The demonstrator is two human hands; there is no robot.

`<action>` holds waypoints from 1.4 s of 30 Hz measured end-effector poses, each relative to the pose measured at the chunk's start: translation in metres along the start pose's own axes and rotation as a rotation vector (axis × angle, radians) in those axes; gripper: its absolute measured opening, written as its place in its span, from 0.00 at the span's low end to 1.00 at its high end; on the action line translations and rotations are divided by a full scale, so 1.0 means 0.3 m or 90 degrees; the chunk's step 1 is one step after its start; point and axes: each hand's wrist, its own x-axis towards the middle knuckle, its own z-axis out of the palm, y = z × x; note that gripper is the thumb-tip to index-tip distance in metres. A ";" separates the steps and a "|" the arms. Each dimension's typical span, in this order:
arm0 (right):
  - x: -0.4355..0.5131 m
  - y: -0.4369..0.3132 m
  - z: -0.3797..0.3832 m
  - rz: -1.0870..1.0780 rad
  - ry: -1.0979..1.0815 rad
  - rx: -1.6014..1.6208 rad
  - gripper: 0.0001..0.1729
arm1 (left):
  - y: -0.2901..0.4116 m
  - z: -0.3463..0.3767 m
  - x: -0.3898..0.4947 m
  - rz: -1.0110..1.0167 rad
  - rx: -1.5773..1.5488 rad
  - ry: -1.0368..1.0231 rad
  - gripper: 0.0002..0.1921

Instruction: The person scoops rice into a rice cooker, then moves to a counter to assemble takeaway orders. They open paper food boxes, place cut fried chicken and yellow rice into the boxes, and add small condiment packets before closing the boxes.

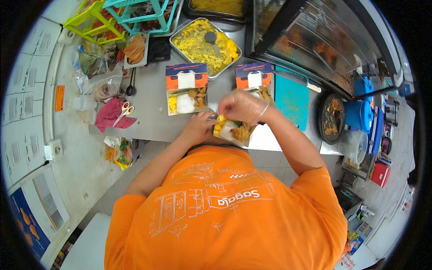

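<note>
My left hand point(199, 127) rests at the left edge of a food box point(248, 141) near the counter's front edge, its fingers against the box's side. That box holds yellow scrambled egg point(218, 125), white rice point(228, 131) and fried chicken point(242, 132). Above its egg end is my right hand point(236, 107), in a clear plastic glove, fingers curled downward; whether they pinch any food is hidden. Two more boxes stand behind with lids raised: the left box point(170, 109) shows egg, rice and chicken pieces, while the right box point(240, 82) is partly covered by my right hand.
Farther back lies a metal tray of yellow egg point(189, 42) with a dark scoop point(210, 37). A knife point(297, 79) lies by a teal cutting board point(291, 101), left of a stone mortar point(332, 118). Scissors point(123, 111) rest on a red cloth point(106, 116). A glass display case point(314, 44) stands back right.
</note>
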 end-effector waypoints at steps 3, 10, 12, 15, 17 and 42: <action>-0.075 0.026 0.133 0.022 0.028 -0.166 0.10 | -0.012 0.002 0.009 0.010 0.027 0.019 0.20; -0.087 0.143 0.212 0.088 0.163 -0.004 0.07 | 0.001 -0.042 0.020 -0.003 0.017 -0.034 0.24; -0.081 0.141 0.195 0.116 0.179 0.117 0.06 | 0.008 -0.054 0.017 -0.028 -0.009 -0.049 0.25; -0.067 0.111 0.144 0.214 0.223 0.358 0.06 | 0.017 -0.062 -0.005 -0.072 -0.047 -0.007 0.26; -0.049 0.081 0.093 0.162 0.241 0.437 0.05 | 0.024 -0.069 -0.037 -0.136 -0.102 0.008 0.25; 0.593 0.528 -0.183 0.331 0.043 -0.603 0.14 | 0.117 0.567 -1.302 -0.844 -0.228 0.144 0.21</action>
